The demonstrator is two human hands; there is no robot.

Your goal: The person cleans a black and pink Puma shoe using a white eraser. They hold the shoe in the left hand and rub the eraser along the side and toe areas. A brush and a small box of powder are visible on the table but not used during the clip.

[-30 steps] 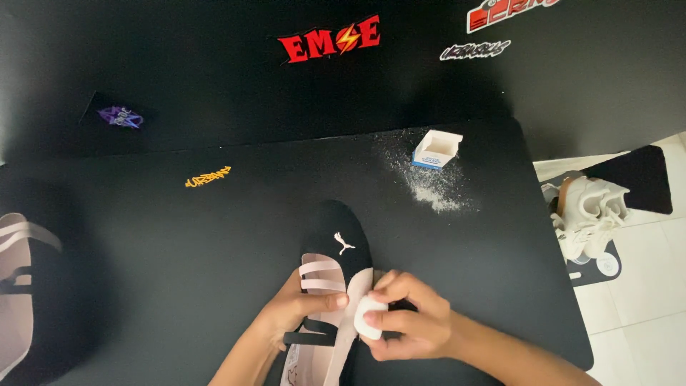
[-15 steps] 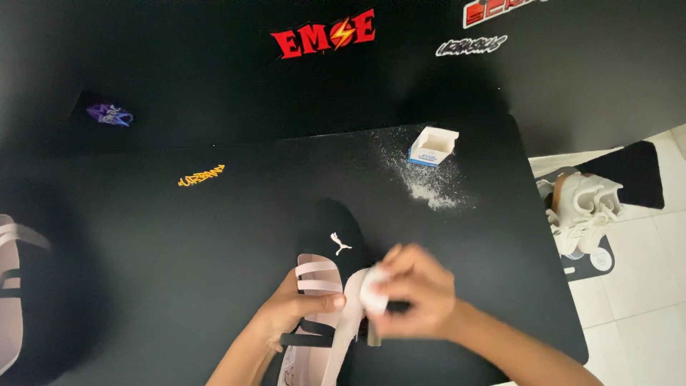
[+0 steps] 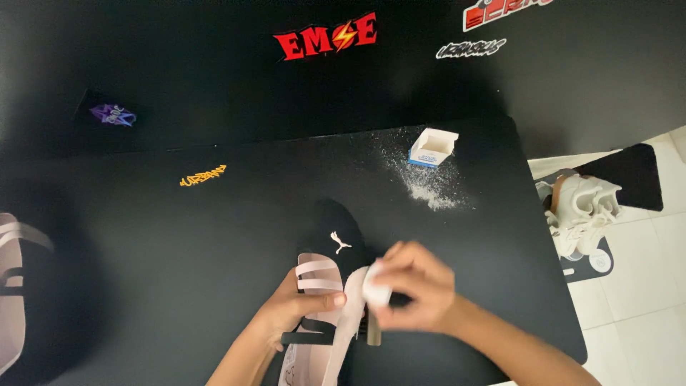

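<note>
Near edge of black table (image 3: pixel 179 243); left hand (image 3: pixel 289 311) clamps the black-and-pink shoe (image 3: pixel 330 286) by its straps, pinning it flat, seemingly so it cannot slide; right hand (image 3: pixel 418 289) pinches a white eraser-like block (image 3: pixel 374 287) against the shoe's pale right rim, blurred; one small open white box (image 3: pixel 431 147) stands far right beside spilled white powder (image 3: pixel 429 187); a second shoe (image 3: pixel 13 286) at left edge; white sneakers (image 3: pixel 582 211) on floor, right.
</note>
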